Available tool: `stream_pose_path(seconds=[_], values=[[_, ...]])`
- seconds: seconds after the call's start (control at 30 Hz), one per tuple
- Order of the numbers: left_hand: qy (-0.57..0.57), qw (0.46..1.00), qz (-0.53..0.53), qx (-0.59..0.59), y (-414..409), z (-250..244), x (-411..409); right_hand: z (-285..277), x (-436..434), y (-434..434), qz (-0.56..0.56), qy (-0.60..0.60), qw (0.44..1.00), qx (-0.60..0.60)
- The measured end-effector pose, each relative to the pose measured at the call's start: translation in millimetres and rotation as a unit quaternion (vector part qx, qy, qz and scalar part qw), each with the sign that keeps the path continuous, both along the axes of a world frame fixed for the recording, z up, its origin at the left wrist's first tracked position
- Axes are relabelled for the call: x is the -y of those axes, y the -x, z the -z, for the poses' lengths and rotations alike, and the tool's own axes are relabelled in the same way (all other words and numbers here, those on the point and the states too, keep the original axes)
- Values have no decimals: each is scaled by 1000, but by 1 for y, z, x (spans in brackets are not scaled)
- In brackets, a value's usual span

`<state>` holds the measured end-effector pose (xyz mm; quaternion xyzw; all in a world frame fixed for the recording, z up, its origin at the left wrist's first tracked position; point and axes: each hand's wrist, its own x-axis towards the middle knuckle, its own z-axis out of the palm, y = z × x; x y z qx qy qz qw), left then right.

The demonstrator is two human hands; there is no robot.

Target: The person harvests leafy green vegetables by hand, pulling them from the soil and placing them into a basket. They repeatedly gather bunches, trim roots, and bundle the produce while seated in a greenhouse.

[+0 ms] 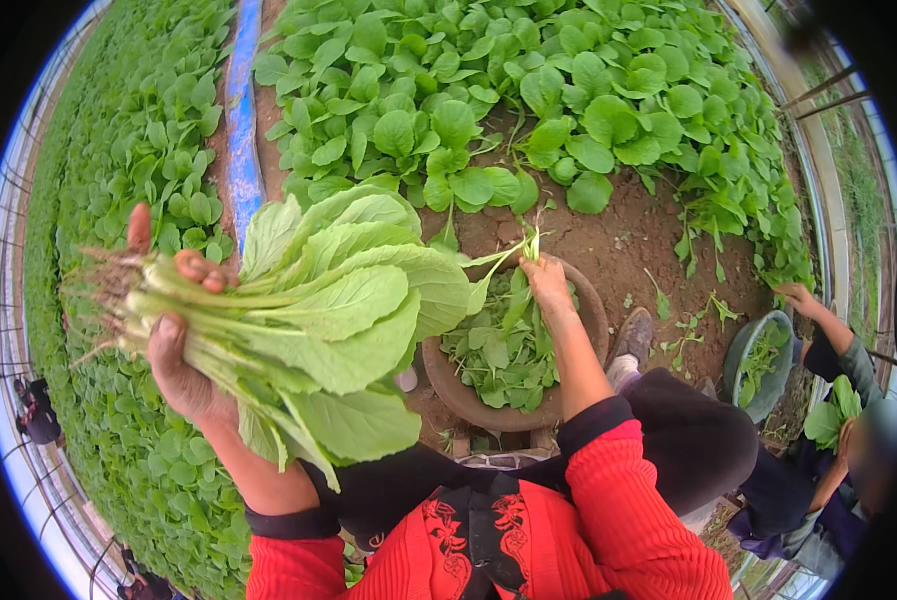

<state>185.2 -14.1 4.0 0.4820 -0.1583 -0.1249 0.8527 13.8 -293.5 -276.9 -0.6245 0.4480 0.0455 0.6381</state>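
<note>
My left hand (185, 352) is closed round a thick bunch of leafy greens (343, 300), held up at the left with its pale stems and soil-covered roots pointing left and its leaves to the right. My right hand (549, 281) grips a few stems of a small leafy green (531, 244) above the far rim of a round brown basin (448, 386). Loose green leaves (493, 352) lie inside the basin, which stands on the soil between my legs. Rooted leafy greens (456, 127) grow in a dense bed just beyond my right hand.
At the right, a co-worker (816, 495) holds leaves and reaches to the bed beside a green basin (763, 375). A blue strip (246, 112) runs between the beds. Loose plants (688, 337) lie on bare soil. Other people (39, 412) are at the far left edge.
</note>
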Motion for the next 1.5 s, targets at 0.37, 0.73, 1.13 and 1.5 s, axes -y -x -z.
stream_pose_path(seconds=[0.37, 0.73, 1.13, 1.5], values=[[-72, 951, 286, -96, 82, 2, 83, -188, 43, 32, 31, -103, 924, 367], [-48, 934, 336, -110, 128, 34, 132, -263, -1, 24, 32, -31, 852, 522], [-163, 899, 397, -89, 123, 45, 132, -350, 19, 16, 73, -15, 828, 555], [-126, 919, 371, -41, 117, 42, 132, -425, 43, 40, 102, 192, 730, 648]])
